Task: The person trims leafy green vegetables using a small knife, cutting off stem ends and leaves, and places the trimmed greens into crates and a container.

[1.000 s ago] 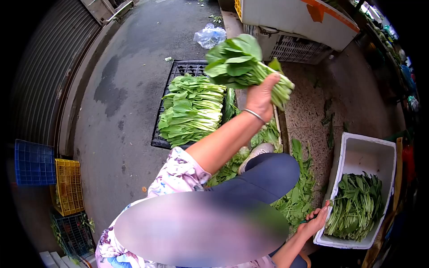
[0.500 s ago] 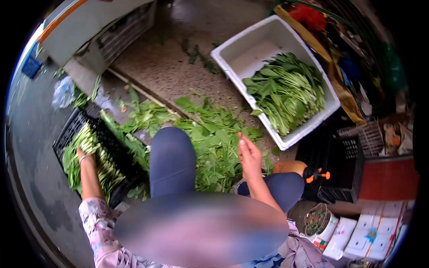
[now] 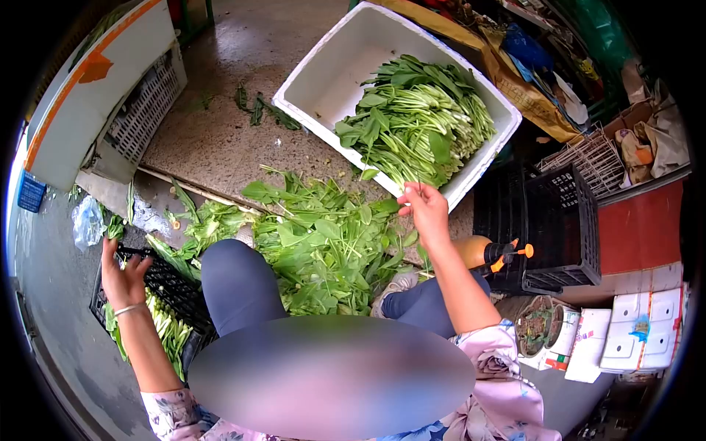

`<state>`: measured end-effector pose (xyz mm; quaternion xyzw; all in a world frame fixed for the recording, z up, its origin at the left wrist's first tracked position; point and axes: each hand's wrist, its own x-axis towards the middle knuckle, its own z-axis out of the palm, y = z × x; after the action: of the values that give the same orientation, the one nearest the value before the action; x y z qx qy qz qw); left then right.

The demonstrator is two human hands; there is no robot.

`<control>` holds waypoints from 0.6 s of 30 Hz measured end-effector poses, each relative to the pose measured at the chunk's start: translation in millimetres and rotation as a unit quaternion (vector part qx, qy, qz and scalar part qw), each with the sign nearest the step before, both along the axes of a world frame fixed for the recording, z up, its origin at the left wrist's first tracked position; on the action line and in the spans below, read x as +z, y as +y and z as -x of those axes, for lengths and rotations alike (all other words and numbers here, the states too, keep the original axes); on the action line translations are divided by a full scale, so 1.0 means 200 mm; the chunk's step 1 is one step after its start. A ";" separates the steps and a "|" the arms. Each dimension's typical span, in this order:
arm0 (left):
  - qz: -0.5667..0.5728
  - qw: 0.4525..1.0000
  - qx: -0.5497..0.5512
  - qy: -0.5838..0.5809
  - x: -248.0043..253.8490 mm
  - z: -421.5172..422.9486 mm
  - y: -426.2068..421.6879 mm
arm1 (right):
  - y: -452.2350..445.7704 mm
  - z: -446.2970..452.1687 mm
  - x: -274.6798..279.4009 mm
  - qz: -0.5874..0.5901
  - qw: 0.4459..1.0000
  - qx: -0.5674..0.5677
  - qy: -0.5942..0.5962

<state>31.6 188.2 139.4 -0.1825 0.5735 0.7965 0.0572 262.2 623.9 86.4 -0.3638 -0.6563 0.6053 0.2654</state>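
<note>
Raised knee point(image 3: 239, 283): between the two hands. Loose leaves point(image 3: 323, 242): strewn beyond it. Black crate point(image 3: 180, 294): at left, greens point(image 3: 170, 323) inside. Stacked black crates point(image 3: 566, 275): at right. Clear plastic bag point(image 3: 88, 223): farther left. White cartons point(image 3: 636, 327): print too small to read. Left hand point(image 3: 125, 275): fingers spread wide, over the black crate and its greens. Right hand point(image 3: 426, 209): fingertips drawn together at the near rim of the white box point(image 3: 331, 81); grip on a stem cannot be told. Leafy bunches point(image 3: 423, 121): in that box, just beyond these fingertips.
</note>
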 end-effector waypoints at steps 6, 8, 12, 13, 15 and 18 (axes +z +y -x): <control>0.094 0.893 -0.437 0.047 0.16 -0.17 1.26 | 0.22 0.15 -0.06 0.015 0.999 -0.032 0.029; 0.209 0.826 -0.523 0.042 -0.13 -0.16 1.61 | 0.24 0.21 -0.09 0.023 0.999 -0.038 0.026; 0.326 0.833 -0.416 0.160 -0.74 -0.25 2.04 | 0.27 0.30 -0.11 0.052 0.996 -0.059 0.031; 0.354 0.838 -0.379 0.168 -0.75 -0.31 2.06 | 0.26 0.32 -0.10 0.076 0.994 -0.073 0.026; 0.388 0.824 -0.352 0.215 -0.82 -0.34 2.09 | 0.25 0.35 -0.07 0.096 0.993 -0.071 0.025; 0.383 0.830 -0.338 0.222 -0.86 -0.32 2.08 | 0.24 0.39 -0.06 0.133 0.988 -0.074 0.028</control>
<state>95.8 605.0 -32.2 0.1977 0.8555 0.4633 0.1196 184.4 671.0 74.3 -0.4265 -0.5335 0.6759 0.2767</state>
